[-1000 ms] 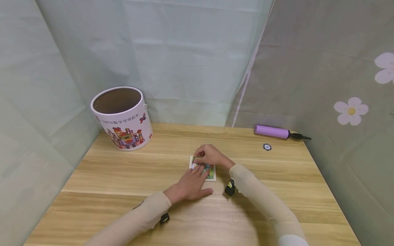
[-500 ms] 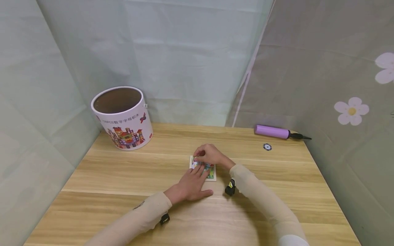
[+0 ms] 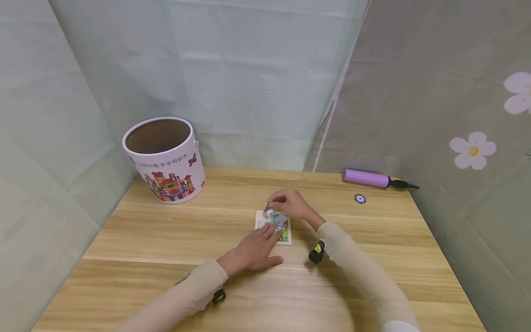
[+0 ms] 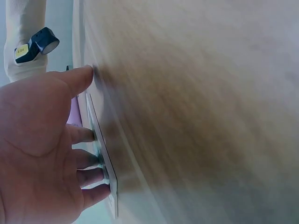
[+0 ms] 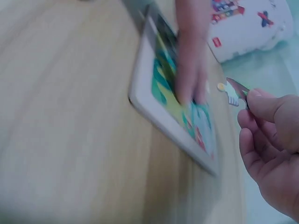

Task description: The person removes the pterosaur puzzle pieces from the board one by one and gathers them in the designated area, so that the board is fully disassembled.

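A small picture puzzle board [image 3: 289,236] with a pale border lies flat on the table, showing a green, blue and yellow picture. My left hand [image 3: 258,249] rests its extended fingers on the board's near part, thumb spread to the side; the left wrist view shows the fingertips touching its edge. Above the board's far left corner, my right hand [image 3: 289,204] pinches a thin puzzle piece [image 5: 235,92] between thumb and forefinger. That piece is tilted and clear of the board, with white, green and dark printing. Fingers hide part of the picture.
A large white printed bucket [image 3: 166,170] stands open at the back left of the wooden table [image 3: 186,240]. Toward the back right lie a purple hand pump [image 3: 365,178] and a dark-rimmed round chip [image 3: 360,198]. Fabric curtains [image 3: 257,92] enclose the back and sides.
My right hand has lifted slightly up and to the right, raising the puzzle piece from the board's corner. The left hand stays on the board, shifted slightly left.
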Motion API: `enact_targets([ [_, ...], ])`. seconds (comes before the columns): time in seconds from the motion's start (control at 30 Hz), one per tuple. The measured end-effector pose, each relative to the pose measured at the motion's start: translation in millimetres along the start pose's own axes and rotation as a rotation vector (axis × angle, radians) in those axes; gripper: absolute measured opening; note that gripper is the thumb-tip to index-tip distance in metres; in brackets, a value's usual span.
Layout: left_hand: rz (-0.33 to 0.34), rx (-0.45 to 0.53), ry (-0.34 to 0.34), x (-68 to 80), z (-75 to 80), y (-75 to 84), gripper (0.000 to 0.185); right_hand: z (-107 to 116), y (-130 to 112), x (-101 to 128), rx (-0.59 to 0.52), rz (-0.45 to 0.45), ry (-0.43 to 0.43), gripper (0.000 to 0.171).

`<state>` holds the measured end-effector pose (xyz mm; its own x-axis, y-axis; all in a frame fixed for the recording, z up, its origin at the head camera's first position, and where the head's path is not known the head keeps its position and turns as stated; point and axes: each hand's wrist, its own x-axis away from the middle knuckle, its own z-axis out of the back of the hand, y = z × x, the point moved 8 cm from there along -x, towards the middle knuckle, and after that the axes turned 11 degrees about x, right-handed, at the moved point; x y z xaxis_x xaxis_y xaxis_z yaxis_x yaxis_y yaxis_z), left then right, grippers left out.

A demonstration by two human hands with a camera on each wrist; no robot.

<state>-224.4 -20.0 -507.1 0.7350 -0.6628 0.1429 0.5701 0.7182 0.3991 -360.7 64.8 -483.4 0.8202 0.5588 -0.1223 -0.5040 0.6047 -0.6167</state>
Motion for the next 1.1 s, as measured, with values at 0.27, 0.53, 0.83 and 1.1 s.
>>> enact_targets([
  [0.27, -0.042, -0.004, 0.011, 4.5, 0.3, 0.2, 0.077, 33.4, 16.3, 18.1, 0.026, -0.022, 0.065, 0.011],
  [0.53, -0.054, -0.019, 0.025, 4.9, 2.5, 2.4, 0.078, 51.9, 36.1, 39.2, 0.047, -0.062, 0.07, 0.009],
  [0.83, -0.043, -0.018, 0.018, 4.3, 2.4, 3.1, 0.077, 65.1, 60.0, 59.1, 0.12, -0.122, 0.059, 0.008],
  [1.1, -0.039, -0.035, 0.014, 3.8, -2.0, 0.8, 0.079, 66.1, 71.8, 71.6, 0.121, -0.184, 0.034, 0.008],
])
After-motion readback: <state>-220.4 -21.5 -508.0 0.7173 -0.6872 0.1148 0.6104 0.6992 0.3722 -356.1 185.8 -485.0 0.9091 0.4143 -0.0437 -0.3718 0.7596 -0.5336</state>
